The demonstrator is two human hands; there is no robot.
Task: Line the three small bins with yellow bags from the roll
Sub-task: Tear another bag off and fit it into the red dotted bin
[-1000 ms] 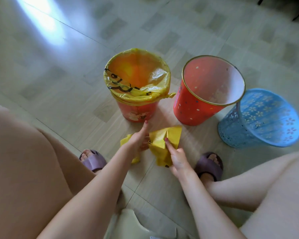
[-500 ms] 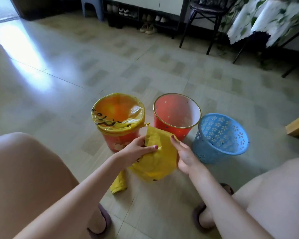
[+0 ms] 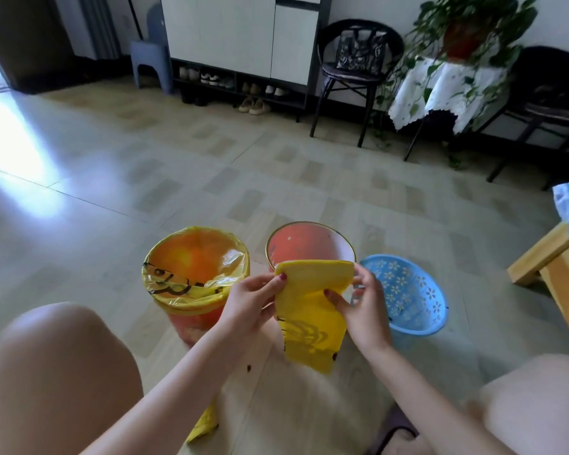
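Both my forearms reach forward between my bare knees. My left hand pinches the yellow bag at its upper left edge — my right hand pinches the right edge, fingers curled.

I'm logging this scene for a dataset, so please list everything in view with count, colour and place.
lined bin: 1, red with yellow bag, floor left
unlined red bin: 1, gold rim, middle
blue basket bin: 1, flower cut-outs, right
yellow bag: 1, held before the red bin
bag roll strip: 1, yellow, floor below
chairs: 2, black, by the wall
stool: 1, grey-blue, far left
potted plant: 1, green, on clothed table
shoe cabinet: 1, white, back
hands: left hand, right hand, both pinching the bag
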